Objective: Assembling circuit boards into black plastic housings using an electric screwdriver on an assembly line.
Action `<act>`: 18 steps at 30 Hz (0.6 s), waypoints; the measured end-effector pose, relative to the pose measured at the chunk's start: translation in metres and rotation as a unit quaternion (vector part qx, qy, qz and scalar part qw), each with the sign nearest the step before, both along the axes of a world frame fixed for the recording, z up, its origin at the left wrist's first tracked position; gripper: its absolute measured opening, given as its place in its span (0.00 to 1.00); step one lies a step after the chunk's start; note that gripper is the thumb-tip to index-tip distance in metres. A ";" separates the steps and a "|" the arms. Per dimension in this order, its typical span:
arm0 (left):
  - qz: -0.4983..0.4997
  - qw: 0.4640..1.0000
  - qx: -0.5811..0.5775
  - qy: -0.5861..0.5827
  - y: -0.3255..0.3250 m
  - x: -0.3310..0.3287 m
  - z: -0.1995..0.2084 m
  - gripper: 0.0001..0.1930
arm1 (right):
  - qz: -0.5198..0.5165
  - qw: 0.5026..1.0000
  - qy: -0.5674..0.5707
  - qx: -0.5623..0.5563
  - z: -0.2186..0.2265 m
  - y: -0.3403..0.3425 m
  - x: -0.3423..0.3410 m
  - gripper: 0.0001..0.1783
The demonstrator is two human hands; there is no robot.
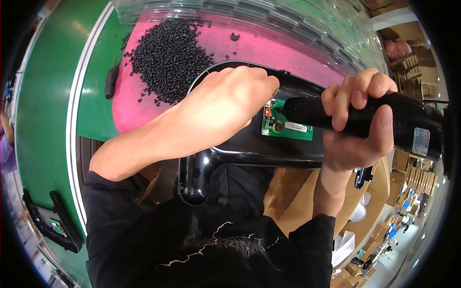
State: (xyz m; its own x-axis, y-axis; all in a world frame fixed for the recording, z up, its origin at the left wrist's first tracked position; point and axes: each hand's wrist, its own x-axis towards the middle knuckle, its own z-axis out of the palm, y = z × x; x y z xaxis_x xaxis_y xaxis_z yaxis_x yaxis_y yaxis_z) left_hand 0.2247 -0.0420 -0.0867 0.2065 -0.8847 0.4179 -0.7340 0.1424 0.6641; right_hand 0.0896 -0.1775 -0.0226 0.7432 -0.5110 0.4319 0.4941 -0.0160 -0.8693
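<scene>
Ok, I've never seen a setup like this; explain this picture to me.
No robot here, just a person's two bare hands, seen from above by a wide fisheye camera worn on the head; that's why straight edges bend. The right hand grips a black cylindrical tool, one end over the green circuit board in a black plastic housing. The left hand is curled above the housing; whether it holds anything is hidden. Beyond, a heap of small black pieces lies on a pink mat, with clear plastic trays behind.
</scene>
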 end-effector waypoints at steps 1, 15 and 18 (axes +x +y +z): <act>0.004 1.000 0.001 0.001 0.001 0.000 0.000 0.05 | 0.004 1.000 0.001 0.001 0.000 0.001 0.001 0.17; -0.012 1.000 0.027 0.001 0.006 -0.007 0.005 0.08 | 0.086 0.993 0.064 -0.055 0.001 -0.001 0.013 0.20; -0.010 0.999 0.035 -0.002 0.007 -0.007 0.003 0.08 | 0.123 0.989 0.062 -0.053 0.001 -0.005 0.016 0.21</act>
State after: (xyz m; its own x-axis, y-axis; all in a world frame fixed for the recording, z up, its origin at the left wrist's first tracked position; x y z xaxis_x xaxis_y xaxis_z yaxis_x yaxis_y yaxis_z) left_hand 0.2178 -0.0351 -0.0832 0.1879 -0.9153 0.3562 -0.7336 0.1104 0.6705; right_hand 0.1057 -0.1827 -0.0217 0.8903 -0.2654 0.3701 0.3833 -0.0023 -0.9236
